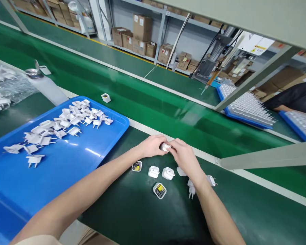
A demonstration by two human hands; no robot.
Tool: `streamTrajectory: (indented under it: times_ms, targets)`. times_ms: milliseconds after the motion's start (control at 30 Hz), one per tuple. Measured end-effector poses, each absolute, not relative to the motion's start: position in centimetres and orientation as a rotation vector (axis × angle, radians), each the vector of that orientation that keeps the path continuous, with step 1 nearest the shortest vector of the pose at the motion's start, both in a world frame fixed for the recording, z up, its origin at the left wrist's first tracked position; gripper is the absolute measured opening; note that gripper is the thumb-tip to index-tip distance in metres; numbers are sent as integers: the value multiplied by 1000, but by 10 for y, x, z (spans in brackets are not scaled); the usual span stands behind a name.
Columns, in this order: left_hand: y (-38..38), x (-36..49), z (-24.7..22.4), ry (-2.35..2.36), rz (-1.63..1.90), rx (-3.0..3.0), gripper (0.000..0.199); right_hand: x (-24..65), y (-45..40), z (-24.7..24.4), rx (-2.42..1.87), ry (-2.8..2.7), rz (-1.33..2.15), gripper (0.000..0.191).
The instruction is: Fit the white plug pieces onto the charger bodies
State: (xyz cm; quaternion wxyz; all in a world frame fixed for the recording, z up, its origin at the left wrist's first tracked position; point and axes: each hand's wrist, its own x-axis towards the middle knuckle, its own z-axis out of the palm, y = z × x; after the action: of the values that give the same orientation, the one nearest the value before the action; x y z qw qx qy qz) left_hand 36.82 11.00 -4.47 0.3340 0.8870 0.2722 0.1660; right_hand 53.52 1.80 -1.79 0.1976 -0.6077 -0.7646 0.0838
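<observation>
My left hand (153,145) and my right hand (181,152) meet over the green bench, both closed around one small white charger piece (165,147). Fingers cover much of it, so its exact shape is partly hidden. Just below lie an open charger housing (137,166) with yellow and dark parts inside and another open housing (159,191). Two white chargers with plug covers (153,172) sit side by side between them. Under my right forearm rest several white plug pieces (191,189), partly hidden.
A blue tray (102,149) of loose white plug covers (63,119) stands at left, beside a plastic bag of white parts (7,85). One housing (105,97) sits on the green conveyor belt (142,102). A metal post (265,156) stands right; across the belt, a person's arm is near filled trays.
</observation>
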Motion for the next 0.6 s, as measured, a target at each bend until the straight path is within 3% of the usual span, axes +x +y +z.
streamTrajectory:
  times_ms: [600]
  targets:
    - [110,370,-49,730,435,2342,17,509,23,-3,-2011,-2454,-150,23]
